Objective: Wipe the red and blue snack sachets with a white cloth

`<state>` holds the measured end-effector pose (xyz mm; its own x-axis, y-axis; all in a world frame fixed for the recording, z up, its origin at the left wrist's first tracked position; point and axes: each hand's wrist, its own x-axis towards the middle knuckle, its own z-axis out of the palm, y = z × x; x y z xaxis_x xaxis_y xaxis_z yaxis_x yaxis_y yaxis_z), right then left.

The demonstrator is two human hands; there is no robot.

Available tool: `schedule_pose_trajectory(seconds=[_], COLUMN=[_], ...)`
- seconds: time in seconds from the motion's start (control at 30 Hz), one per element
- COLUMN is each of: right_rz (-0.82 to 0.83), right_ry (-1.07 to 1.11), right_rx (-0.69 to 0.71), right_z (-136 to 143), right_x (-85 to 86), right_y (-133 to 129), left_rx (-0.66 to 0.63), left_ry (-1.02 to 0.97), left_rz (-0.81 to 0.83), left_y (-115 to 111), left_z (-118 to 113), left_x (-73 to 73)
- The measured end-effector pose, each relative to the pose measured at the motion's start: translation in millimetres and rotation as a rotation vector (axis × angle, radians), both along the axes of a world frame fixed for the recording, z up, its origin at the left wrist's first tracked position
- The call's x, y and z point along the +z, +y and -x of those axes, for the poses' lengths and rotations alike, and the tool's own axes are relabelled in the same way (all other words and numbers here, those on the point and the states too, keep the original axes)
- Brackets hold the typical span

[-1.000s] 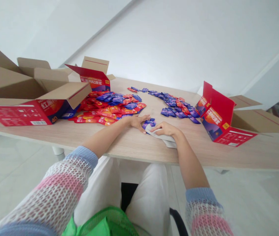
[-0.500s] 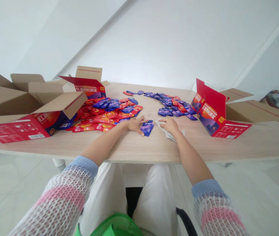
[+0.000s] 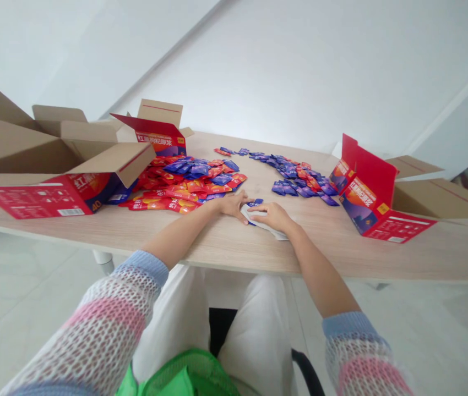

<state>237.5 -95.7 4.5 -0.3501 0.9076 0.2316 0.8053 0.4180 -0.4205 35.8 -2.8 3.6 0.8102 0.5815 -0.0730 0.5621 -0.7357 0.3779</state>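
A purple sachet [image 3: 256, 202] lies flat on the table in front of me, mostly covered by a folded white tissue [image 3: 266, 226]. My right hand [image 3: 276, 216] has its fingers closed on the tissue and presses it over the sachet. At the sachet's left edge rests my left hand [image 3: 233, 207], its fingers spread, thumb and fingertips on either side. Just beyond it on the left is a heap of red and purple sachets [image 3: 184, 190].
Purple and red sachets [image 3: 295, 175] lie in a band farther back. A large open carton [image 3: 69, 195] stands at the left, with a smaller red carton [image 3: 162, 142] behind the heap. Another open red carton [image 3: 376, 206] is at the right. The table's front edge runs close to my lap.
My right hand has moved left with the tissue, which now covers most of the purple sachet. My left hand stays at the sachet's edge. The view has shifted slightly.
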Motion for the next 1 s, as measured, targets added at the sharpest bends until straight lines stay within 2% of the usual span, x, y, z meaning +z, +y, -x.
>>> schedule_pose_trajectory(seconds=[0.17, 0.37, 0.57, 0.7, 0.8, 0.9, 1.0], right_rz=[-0.015, -0.017, -0.005, -0.025, -0.042, -0.087, -0.174], right_ry=[-0.124, -0.191, -0.316, -0.299, -0.264, -0.202, -0.066], right_rx=[-0.197, -0.387, -0.456, -0.538, -0.610, -0.581, -0.428], right_z=[-1.5, -12.4, -11.9, -12.7, -26.7, -47.0, -57.5], right_x=[1.8, 0.8, 3.0, 1.1, 0.7, 4.1, 9.9], right_y=[3.9, 7.7, 10.3, 14.2, 16.7, 15.3, 10.5], left_rx=[-0.001, 0.017, 0.026, 0.017, -0.008, -0.015, -0.012], left_ry=[0.032, -0.011, -0.104, -0.128, -0.191, -0.246, -0.279], left_rz=[0.015, 0.009, 0.037, 0.034, 0.050, 0.057, 0.062], left_y=[-2.0, -1.7, -3.6, -1.5, 0.1, -1.3, -4.7], left_z=[0.1, -1.3, -3.5, -2.6, -1.1, -0.2, -0.2], left_x=[4.1, 0.4, 1.5, 0.9, -1.8, -3.3, -3.3])
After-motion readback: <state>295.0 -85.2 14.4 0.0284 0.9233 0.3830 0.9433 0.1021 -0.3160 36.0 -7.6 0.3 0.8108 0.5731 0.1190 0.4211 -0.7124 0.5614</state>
